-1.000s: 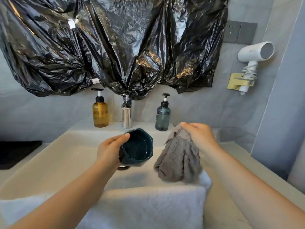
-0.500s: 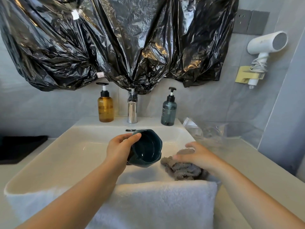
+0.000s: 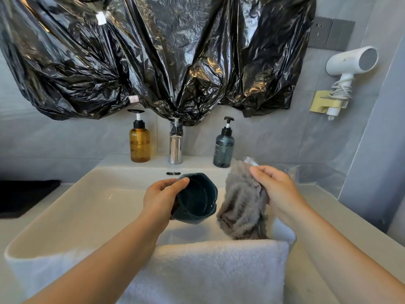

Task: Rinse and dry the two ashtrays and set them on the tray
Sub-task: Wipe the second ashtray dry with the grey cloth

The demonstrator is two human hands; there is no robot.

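Observation:
A dark teal ashtray (image 3: 197,199) is tilted on its side over the white sink (image 3: 92,207), its opening facing me. My left hand (image 3: 161,199) grips it by the left rim, thumb on top. My right hand (image 3: 277,189) holds a grey fluffy cloth (image 3: 241,205) that hangs just right of the ashtray, a small gap between them. A black tray (image 3: 24,196) lies on the counter at the far left. A second ashtray is not in sight.
A white towel (image 3: 210,270) drapes over the sink's near edge. At the back stand an amber pump bottle (image 3: 139,141), a chrome tap (image 3: 175,145) and a blue-grey pump bottle (image 3: 224,148). Clear plastic wrap (image 3: 291,170) lies behind my right hand. A hairdryer (image 3: 348,66) hangs on the wall.
My right hand has lifted the grey cloth off the sink's edge and raised it beside the ashtray. My left hand keeps the ashtray in much the same place.

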